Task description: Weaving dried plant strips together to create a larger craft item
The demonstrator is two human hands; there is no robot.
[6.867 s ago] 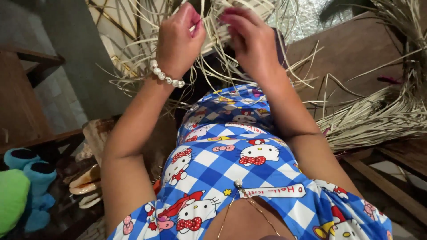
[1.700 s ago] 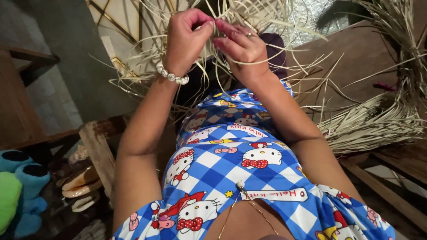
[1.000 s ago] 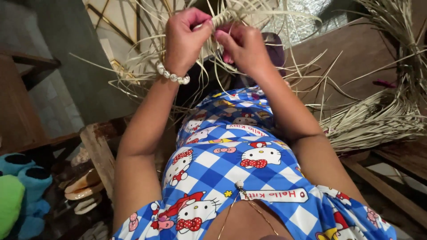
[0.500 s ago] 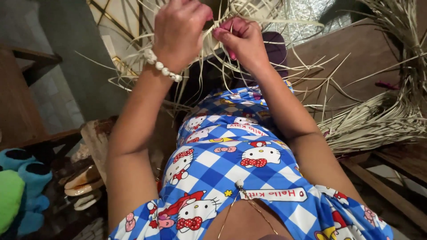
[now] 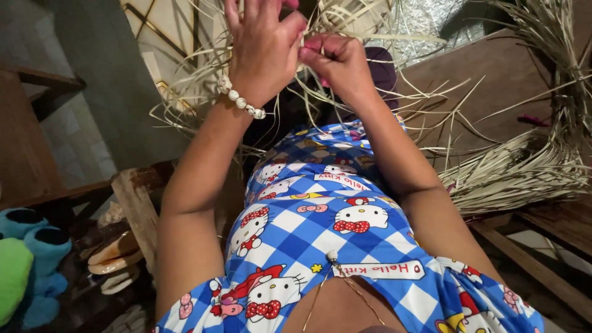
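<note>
My left hand (image 5: 264, 48), with a bead bracelet on the wrist, is raised at the top of the view and pinches thin dried palm strips. My right hand (image 5: 336, 60) sits right beside it, fingers curled tight on the same strips. Both hands meet at the lower edge of a pale woven palm-leaf piece (image 5: 351, 15), whose loose strands fan out around them. Part of the weave is cut off by the top of the frame.
A big bundle of dried palm strips (image 5: 524, 166) lies on the wooden platform (image 5: 481, 80) at the right. At lower left are blue plush slippers (image 5: 37, 246), a green plush thing, sandals (image 5: 114, 259) and a wooden post. My lap is covered by blue checked cloth.
My hands have lifted slightly and drawn close together on the strips; the left hand has turned so its back faces me. The bundle and slippers stay put.
</note>
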